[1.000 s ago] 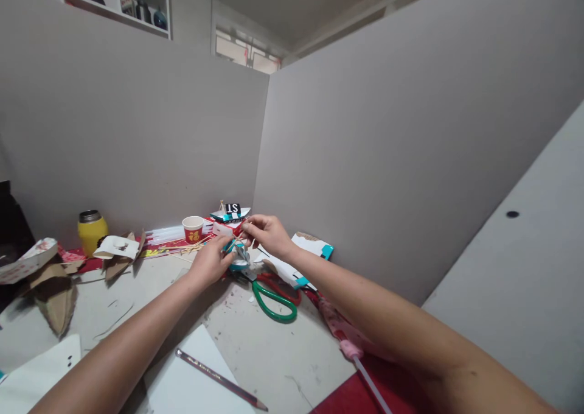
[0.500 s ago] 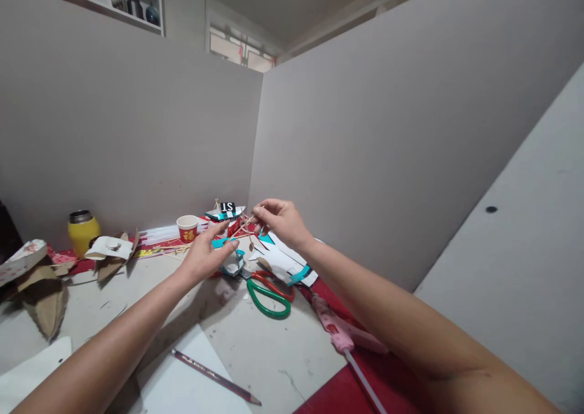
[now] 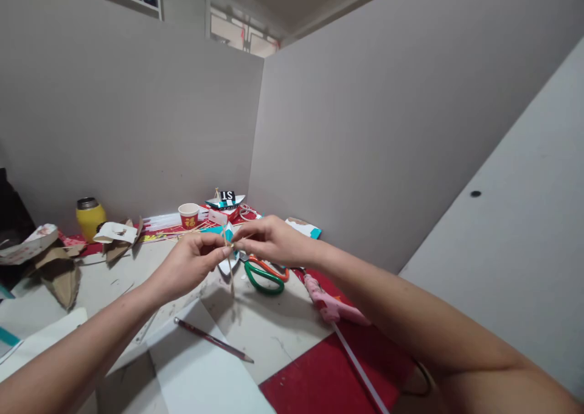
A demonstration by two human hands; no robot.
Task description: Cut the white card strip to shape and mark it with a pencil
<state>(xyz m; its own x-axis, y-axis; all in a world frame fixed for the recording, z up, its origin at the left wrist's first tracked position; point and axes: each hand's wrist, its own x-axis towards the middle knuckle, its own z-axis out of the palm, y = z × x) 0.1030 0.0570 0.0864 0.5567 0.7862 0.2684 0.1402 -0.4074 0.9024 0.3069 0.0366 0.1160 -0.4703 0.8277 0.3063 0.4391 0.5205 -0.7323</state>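
Note:
My left hand (image 3: 194,262) pinches a thin wooden stick (image 3: 230,274) that hangs nearly upright from its fingertips. Fingertips nearly touching it, my right hand (image 3: 269,240) is closed at the same spot, where another thin piece crosses the stick; what exactly it grips is too small to tell. Just behind and below the fingers lies a small white and teal paper boat (image 3: 228,265), partly covered. Scissors with one green handle (image 3: 263,287) and one orange handle rest on the table right of the hands.
A pink glue gun (image 3: 326,301) lies on red material at right. A pencil (image 3: 213,340) crosses white paper in front. Behind stand a paper cup (image 3: 188,216), a small boat model (image 3: 227,201) and a yellow bottle (image 3: 90,221). Cardboard pieces (image 3: 59,277) lie left. Grey panels (image 3: 365,128) rise behind.
My hands have come together at the fingertips, and the left hand has closed on the stick, which now hangs more upright. The view has shifted slightly.

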